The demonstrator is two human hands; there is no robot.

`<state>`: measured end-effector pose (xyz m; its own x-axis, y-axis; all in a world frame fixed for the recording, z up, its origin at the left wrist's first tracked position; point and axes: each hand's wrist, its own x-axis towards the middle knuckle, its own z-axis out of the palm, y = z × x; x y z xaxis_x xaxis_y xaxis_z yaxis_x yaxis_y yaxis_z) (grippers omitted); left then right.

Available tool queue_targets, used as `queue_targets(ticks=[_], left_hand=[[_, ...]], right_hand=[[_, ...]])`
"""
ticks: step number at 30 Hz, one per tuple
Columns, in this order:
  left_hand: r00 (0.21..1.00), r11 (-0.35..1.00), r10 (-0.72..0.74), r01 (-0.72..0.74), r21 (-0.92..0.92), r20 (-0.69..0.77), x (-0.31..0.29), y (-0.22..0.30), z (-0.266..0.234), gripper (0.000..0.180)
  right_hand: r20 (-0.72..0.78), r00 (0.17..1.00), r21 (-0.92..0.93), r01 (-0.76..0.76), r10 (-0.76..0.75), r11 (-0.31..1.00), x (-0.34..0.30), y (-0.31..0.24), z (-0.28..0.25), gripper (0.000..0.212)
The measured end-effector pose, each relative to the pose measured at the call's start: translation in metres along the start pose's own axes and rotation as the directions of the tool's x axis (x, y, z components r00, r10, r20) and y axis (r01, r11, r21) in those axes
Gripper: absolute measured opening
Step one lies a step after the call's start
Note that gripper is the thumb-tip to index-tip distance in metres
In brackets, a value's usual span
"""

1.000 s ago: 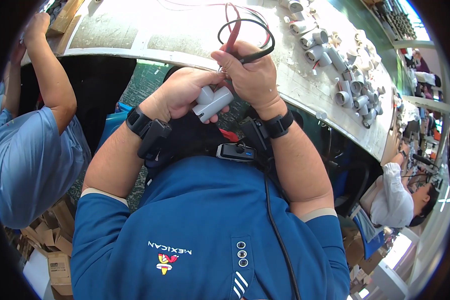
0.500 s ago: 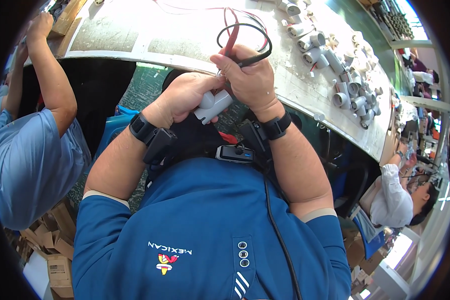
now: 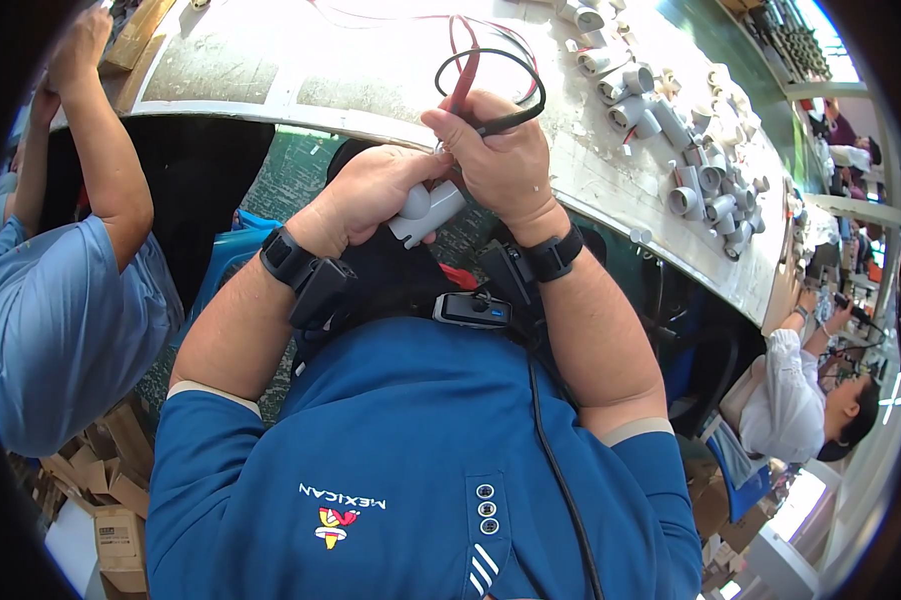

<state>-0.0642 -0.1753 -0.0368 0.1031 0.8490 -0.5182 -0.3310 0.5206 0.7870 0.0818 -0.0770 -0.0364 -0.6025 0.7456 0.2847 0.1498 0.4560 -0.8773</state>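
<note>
In front of my body, my left hand [image 3: 379, 190] is closed around a grey-white plastic housing [image 3: 436, 212] made of joined tube shapes, with a notch at its lower end. Against it, my right hand [image 3: 511, 165] pinches a red test lead [image 3: 465, 88] and a black test lead [image 3: 512, 120]. Both leads run up and back over the table. Thumbs and fingertips of the two hands meet at the top of the housing. What lies between them is small and mostly hidden by the fingers.
Many similar grey-white housings [image 3: 683, 165] lie heaped on the right of the white table [image 3: 371, 75], whose near edge runs just past my hands. A person in light blue [image 3: 81, 320] works close on my left. Another in white [image 3: 781, 400] sits at the far right. Cardboard boxes [image 3: 121, 540] stand lower left.
My hands, the housing and the leads are nearly where they were. The left co-worker's hands have shifted slightly, and the person in white at the right has moved a little.
</note>
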Motion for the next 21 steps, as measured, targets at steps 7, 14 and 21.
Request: queue_targets(ticks=[7, 14, 21], left_hand=[[1.000, 1.000, -0.001, 0.001, -0.003, -0.005, 0.000, 0.005, 0.004, 0.036], [0.995, 0.997, -0.073, 0.070, 0.035, 0.069, -0.010, 0.011, 0.001, 0.035], [0.963, 0.927, 0.202, -0.129, 0.352, -0.179, -0.032, 0.068, -0.037, 0.028]], right_hand=[[-0.046, 0.999, -0.053, 0.024, -0.027, 0.998, 0.002, -0.009, -0.004, 0.018], [-0.021, 1.000, 0.046, -0.009, 0.010, 0.999, -0.001, -0.018, -0.006, 0.017], [-0.038, 0.902, 0.601, -0.323, 0.430, 0.731, -0.008, -0.003, -0.063, 0.020]])
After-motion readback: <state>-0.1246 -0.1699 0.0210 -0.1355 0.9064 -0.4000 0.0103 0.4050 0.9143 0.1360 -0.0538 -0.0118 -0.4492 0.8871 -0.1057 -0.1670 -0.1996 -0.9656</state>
